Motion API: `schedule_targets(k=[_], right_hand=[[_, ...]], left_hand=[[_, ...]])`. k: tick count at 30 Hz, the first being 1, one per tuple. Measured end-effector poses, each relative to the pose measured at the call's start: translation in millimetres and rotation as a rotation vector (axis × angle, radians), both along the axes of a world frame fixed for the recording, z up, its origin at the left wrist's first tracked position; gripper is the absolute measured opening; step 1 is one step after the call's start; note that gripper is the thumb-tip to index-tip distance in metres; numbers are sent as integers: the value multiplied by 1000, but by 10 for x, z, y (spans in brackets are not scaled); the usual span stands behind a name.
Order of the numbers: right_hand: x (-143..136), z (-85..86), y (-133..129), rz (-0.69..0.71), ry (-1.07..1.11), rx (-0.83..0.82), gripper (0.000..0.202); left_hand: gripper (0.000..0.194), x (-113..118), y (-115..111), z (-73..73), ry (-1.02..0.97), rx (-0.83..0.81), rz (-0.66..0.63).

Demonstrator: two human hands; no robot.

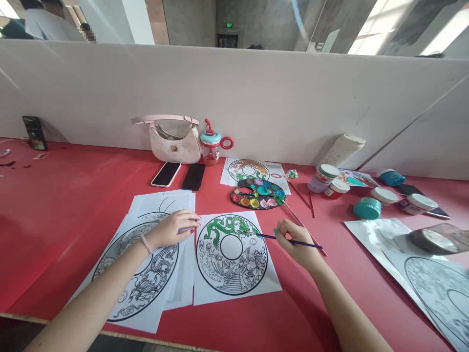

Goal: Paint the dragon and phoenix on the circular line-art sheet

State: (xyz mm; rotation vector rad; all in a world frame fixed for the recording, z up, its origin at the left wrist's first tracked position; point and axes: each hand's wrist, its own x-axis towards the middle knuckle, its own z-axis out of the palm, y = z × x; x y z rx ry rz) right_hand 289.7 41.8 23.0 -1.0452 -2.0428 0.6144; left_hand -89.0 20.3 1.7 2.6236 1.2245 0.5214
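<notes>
My right hand (295, 244) grips a thin blue paintbrush (304, 243), its tip over the green dragon on a printed sheet (234, 288). That sheet carries a round line drawing with a dragon painted green at the top and a bird outlined below. My left hand (174, 229), with a beaded bracelet at the wrist, lies with fingers stretched out over the stack of printed sheets (172, 288), fingertips at the left edge of the painted sheet. A black paint palette (240, 204) with many colours sits just beyond, a second brush (298, 220) leaning on its right side.
Behind the palette lies a partly coloured sheet (225, 176). A pink handbag (174, 146), a cup (211, 146) and two phones (166, 174) stand or lie at the back. Several paint jars (367, 209) and more printed sheets (395, 274) are on the right of the red table (66, 210).
</notes>
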Motion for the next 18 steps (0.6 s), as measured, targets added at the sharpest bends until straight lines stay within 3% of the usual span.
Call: schedule_targets(k=[18], right_hand=[[-4,1,-12,12,8,-9,25]], left_hand=[[28,1,4,-1,-5,-2,-5]])
